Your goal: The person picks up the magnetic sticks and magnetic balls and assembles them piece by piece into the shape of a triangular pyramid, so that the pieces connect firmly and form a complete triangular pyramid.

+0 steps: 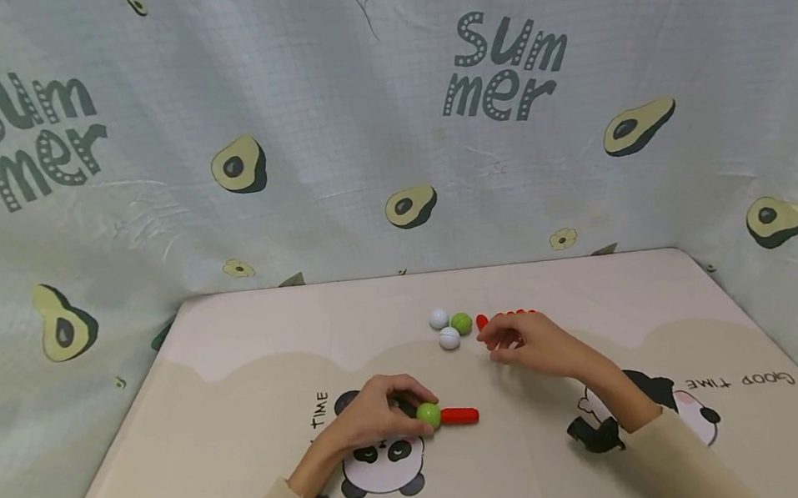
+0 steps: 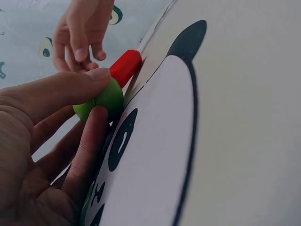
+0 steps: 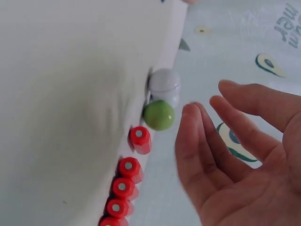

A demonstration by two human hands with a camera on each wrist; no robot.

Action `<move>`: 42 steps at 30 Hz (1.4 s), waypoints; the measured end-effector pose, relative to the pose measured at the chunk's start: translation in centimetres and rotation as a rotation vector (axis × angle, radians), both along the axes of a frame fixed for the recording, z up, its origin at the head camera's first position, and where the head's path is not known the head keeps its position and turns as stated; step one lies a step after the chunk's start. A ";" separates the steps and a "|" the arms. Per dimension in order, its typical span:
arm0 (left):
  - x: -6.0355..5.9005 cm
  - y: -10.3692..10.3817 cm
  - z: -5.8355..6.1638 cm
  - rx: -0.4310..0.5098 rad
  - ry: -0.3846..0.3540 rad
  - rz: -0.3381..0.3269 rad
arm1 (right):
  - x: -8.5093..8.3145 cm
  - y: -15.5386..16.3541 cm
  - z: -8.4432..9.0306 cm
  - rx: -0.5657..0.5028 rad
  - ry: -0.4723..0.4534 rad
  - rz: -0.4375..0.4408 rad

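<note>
My left hand (image 1: 375, 412) pinches a green ball (image 1: 428, 415) between thumb and fingers, low over the panda print. A red rod (image 1: 460, 416) points away from the ball's right side, its end against the ball in the left wrist view. Farther back, my right hand (image 1: 536, 346) hovers with loosely bent fingers and nothing in its grasp. Beneath and beyond it are several red rods (image 3: 123, 187) in a row, with pale round spots on their ends, partly hidden in the head view. One red rod (image 3: 140, 137) stands apart from that row, nearest the balls.
Two white balls (image 1: 438, 319) and a second green ball (image 1: 462, 323) sit clustered left of the right hand. The printed tabletop (image 1: 242, 438) ends at a back edge against a hanging avocado-print cloth (image 1: 327, 166). A black camera mount is on each wrist.
</note>
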State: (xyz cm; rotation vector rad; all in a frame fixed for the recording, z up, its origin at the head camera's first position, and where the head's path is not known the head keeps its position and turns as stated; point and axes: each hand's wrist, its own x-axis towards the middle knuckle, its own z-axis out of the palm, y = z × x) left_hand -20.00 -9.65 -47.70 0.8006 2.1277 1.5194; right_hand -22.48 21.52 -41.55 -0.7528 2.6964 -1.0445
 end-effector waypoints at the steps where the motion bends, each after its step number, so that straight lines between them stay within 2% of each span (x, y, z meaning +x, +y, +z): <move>1: 0.0 0.0 0.0 -0.001 0.000 0.000 | -0.4 -0.1 0.1 0.008 0.004 -0.011; 9: 0.1 -0.1 0.2 0.011 -0.007 -0.013 | -3.9 -1.3 1.0 0.031 -0.052 -0.072; 16: 0.1 0.0 0.1 -0.003 -0.007 -0.011 | -5.9 -2.1 0.9 0.098 -0.085 -0.025; 23: 0.2 0.0 0.1 -0.007 -0.007 -0.005 | -6.6 -2.7 0.6 0.138 -0.080 -0.012; 38: 0.1 -0.1 0.0 -0.023 0.014 0.000 | -7.4 -3.9 -0.2 0.178 -0.094 -0.045; 42: 0.0 -0.1 -0.1 -0.019 0.018 0.000 | -7.5 -4.2 -0.2 0.192 -0.072 -0.044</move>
